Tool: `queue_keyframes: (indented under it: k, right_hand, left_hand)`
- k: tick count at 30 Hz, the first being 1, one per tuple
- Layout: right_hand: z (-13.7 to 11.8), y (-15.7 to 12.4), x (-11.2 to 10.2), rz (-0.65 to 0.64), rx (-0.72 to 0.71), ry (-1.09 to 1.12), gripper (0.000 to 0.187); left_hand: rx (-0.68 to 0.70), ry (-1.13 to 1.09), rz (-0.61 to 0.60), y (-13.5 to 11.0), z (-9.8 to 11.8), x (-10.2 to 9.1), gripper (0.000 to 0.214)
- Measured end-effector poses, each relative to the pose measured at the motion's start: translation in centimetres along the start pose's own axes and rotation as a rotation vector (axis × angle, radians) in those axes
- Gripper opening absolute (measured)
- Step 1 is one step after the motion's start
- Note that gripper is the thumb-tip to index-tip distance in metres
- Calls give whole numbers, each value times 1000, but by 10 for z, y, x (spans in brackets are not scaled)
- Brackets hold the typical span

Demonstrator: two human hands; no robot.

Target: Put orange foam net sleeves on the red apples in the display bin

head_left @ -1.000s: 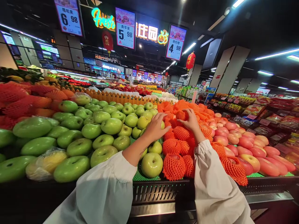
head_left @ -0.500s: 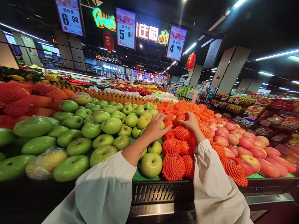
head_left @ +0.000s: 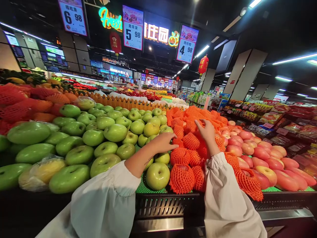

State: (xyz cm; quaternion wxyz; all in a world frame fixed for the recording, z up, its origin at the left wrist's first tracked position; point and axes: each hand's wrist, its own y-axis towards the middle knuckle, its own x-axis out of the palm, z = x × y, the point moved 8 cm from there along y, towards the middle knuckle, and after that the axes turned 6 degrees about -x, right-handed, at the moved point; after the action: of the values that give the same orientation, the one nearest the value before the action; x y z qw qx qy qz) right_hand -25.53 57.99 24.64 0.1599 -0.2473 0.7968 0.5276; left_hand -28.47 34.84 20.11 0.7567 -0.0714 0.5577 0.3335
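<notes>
My left hand reaches over the right edge of the green apples, its thumb and fingers apart with nothing seen between them. Its fingertips are beside the fruit in orange foam nets; whether they touch is unclear. Above the same netted fruit, my right hand has thumb and forefinger spread, its other fingers partly hidden. A single green apple lies at the front edge below my left wrist, beside a netted fruit.
Unwrapped red apples are piled to the right. Orange-netted fruit and a plastic-wrapped yellow fruit lie at the left. A slotted black ledge borders the display. Price screens hang overhead; snack shelves stand behind at right.
My left hand has shifted slightly left and down, away from the netted fruit. My right hand has edged slightly right and opened a little wider.
</notes>
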Motion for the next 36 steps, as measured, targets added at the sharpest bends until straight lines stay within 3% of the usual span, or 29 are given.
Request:
queue_keyframes:
  k: [2, 4, 8, 10, 15, 25, 30, 33, 36]
  right_hand:
    - [-1, -1, -16, 139, 13, 21, 60]
    - [-1, -2, -18, 144, 46, 31, 56]
    - [-6, -7, 22, -272, 16, -86, 46]
    - [-10, -12, 36, -379, -46, -188, 52]
    - [-9, -14, 39, -396, -68, -201, 58]
    - [-13, -27, 44, -441, 0, -234, 68]
    - [-16, -42, 44, -384, 42, -226, 94]
    - [-24, -53, 43, -369, 20, -276, 88]
    - [-32, -62, 41, -399, -8, -329, 74]
  left_hand:
    - [-2, 84, -154, -3, 0, 12, 35]
    - [-5, 158, -245, -7, -1, 17, 33]
    - [13, 224, -260, -12, -1, 18, 30]
    - [32, 238, -226, -12, -1, 17, 29]
    - [83, 165, -133, -11, -2, 17, 24]
    - [39, 248, -129, -17, 3, 20, 26]
    - [-38, 251, -153, -20, 7, 33, 25]
    - [-134, 288, -222, -17, 6, 50, 26]
    - [-191, 322, -198, -20, 13, 55, 24]
